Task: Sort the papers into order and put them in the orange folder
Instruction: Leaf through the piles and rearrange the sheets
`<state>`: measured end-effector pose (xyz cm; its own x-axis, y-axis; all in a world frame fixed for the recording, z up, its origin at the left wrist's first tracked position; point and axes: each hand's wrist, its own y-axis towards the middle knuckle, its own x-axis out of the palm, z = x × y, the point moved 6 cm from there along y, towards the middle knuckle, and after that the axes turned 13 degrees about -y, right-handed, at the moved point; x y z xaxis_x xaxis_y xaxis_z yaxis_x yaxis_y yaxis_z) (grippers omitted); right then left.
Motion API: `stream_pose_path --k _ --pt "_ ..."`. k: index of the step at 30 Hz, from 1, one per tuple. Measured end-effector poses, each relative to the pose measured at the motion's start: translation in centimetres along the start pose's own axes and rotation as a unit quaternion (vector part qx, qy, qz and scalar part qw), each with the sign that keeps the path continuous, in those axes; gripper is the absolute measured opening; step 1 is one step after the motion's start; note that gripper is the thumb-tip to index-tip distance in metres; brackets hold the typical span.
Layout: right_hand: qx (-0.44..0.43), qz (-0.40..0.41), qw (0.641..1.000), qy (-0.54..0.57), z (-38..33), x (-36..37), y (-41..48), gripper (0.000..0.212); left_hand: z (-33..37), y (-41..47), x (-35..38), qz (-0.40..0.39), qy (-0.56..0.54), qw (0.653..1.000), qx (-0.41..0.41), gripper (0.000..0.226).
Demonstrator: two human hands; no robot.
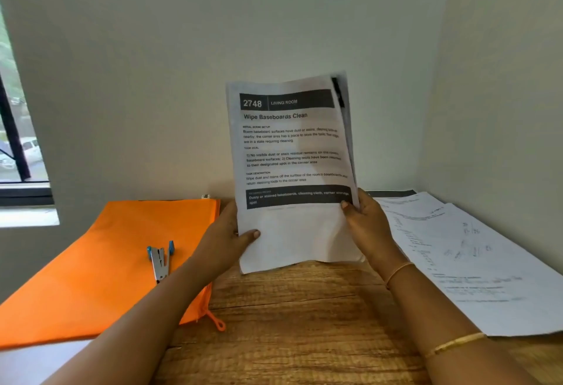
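- Both hands hold a thin stack of papers upright above the table, top sheet hdr "2748".
- Left hand: thumb on front, lower-left edge; other fingers behind, pinching stack.
- Right hand: thumb on front, right edge; fingers behind, pinching too.
- Orange folder flat on table at left, stapler lying on it.
- More loose sheets on table at right.

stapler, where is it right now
In the head view, the stapler lies on the orange folder at the left of the wooden table, left of the left hand.
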<state>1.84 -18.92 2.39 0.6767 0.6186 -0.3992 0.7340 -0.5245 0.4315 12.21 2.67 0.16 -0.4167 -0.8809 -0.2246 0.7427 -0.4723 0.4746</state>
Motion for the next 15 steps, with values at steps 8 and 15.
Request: stream_pose_path --k 8,15 --pt "0.083 -0.031 0.996 0.015 1.2 0.1 0.4 0.035 -0.3 -1.0 0.6 -0.177 -0.315 0.906 -0.22 0.087" --pt "0.023 -0.091 0.992 -0.084 0.4 0.6 0.1 0.03 -0.2 -0.4 -0.6 -0.087 -0.343 0.915 -0.193 0.078"
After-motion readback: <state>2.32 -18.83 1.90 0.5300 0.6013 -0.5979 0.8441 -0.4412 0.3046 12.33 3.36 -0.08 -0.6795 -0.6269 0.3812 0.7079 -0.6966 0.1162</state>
